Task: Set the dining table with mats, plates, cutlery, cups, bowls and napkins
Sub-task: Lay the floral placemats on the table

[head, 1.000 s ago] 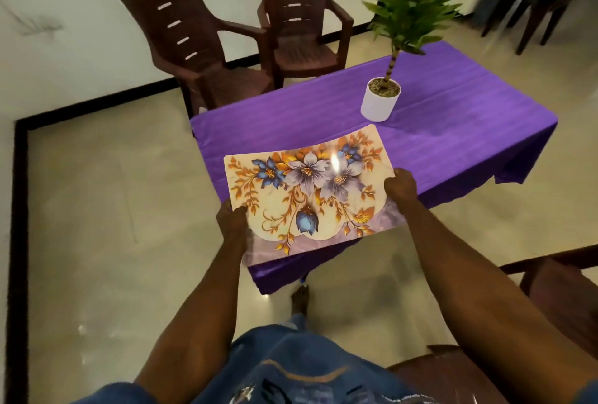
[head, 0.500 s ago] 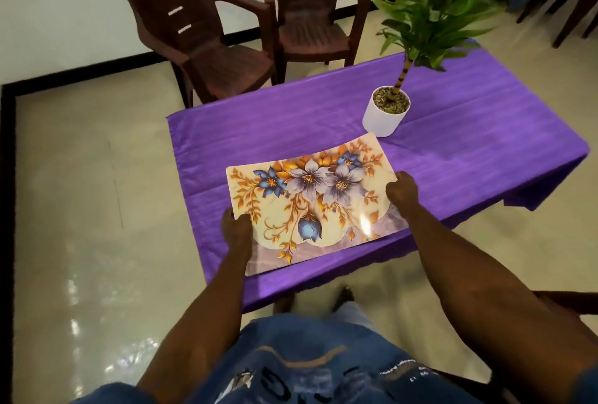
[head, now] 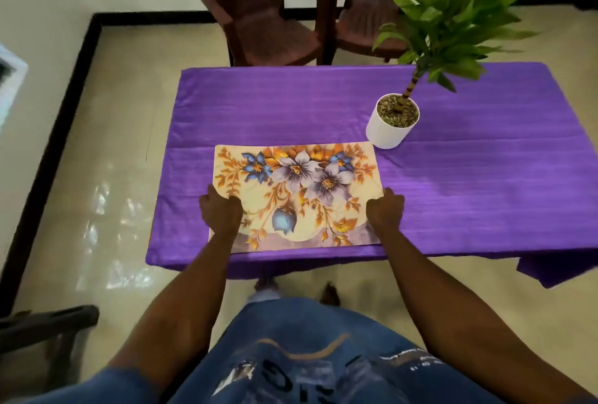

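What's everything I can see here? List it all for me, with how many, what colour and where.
Placemat: one, cream with blue, lilac and orange flowers, flat on the table by the near edge.
Tablecloth: one, purple, covering the table.
Potted plant: one, white pot with green leaves, just beyond the placemat's far right corner.
Plastic chairs: two, dark brown, side by side past the table's far edge.
Floor: cream glossy tiles, black border by the wall.
Dark furniture piece: one, bottom left, cut off.
Left hand: fingers curled, holding the placemat's left edge.
Right hand: fingers curled, holding its right edge.
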The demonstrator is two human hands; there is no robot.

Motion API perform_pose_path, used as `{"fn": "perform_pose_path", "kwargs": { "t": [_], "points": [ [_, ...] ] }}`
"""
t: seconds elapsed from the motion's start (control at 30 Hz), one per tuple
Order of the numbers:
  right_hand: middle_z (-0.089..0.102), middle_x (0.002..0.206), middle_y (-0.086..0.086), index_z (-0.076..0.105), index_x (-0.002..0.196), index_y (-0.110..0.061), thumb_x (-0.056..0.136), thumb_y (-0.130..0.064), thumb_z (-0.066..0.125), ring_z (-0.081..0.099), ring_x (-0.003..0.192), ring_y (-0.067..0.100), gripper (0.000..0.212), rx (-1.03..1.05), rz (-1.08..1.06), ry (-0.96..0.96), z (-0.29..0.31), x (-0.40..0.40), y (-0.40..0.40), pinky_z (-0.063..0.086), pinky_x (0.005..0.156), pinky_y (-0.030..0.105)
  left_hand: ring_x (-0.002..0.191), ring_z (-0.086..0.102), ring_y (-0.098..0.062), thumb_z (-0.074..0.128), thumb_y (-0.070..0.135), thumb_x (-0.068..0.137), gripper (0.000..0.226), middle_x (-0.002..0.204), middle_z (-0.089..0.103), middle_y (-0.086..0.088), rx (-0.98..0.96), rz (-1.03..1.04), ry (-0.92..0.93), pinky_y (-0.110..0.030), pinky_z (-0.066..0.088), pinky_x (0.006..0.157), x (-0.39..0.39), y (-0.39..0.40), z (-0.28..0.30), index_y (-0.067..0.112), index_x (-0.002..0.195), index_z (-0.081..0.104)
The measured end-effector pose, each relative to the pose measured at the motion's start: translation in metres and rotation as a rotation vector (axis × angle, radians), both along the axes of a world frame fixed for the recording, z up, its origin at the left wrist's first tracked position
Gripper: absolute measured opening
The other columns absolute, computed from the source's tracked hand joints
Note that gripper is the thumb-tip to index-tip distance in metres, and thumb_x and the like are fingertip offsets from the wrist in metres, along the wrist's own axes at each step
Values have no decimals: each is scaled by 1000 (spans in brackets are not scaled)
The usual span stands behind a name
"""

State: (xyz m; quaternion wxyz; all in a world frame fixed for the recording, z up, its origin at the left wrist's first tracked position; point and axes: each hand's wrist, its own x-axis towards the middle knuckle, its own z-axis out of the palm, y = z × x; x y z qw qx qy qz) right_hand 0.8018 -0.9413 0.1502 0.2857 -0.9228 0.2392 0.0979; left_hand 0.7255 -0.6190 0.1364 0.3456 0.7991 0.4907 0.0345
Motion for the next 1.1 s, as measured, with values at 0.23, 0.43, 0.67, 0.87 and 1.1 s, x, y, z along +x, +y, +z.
{"fn": "perform_pose_path", "kwargs": {
  "t": [0.23,0.43,0.67,0.87,1.1],
  "points": [
    [55,122,25,54,122,1,84,-11,60,50,115,43,40,-61,111,-46,-4,-2,-13,44,94,45,126,44,-42,62,19,87,59,136,48,-21,1,12,57,-55,40,104,-2,2,-1,8,141,40],
    [52,124,27,52,124,0,85,-11,59,48,116,43,41,-54,98,-42,-6,-4,-14,41,96,44,119,53,-39,62,21,91,39,127,57,-20,80,-49,25,-51,46,97,-8,-3,8,5,126,52],
    [51,127,24,52,127,-2,85,-11,60,48,118,40,43,-55,74,-33,-7,-5,-8,44,97,47,124,48,-40,63,29,92,46,132,55,-18,77,-103,35,-54,41,102,-6,4,1,9,131,48],
    [51,128,22,51,125,0,85,-11,62,47,120,39,43,-87,33,-22,-6,-5,0,45,97,48,120,51,-37,67,21,89,41,127,57,-20,129,-79,-4,-48,45,99,-8,-1,-5,5,125,54],
    [49,131,22,49,130,-4,88,-14,63,46,121,37,46,-119,26,-7,-6,-6,4,44,98,48,120,50,-36,69,27,88,45,128,55,-19,139,-56,10,-47,43,100,-10,-4,-4,6,124,54]
  ]
}}
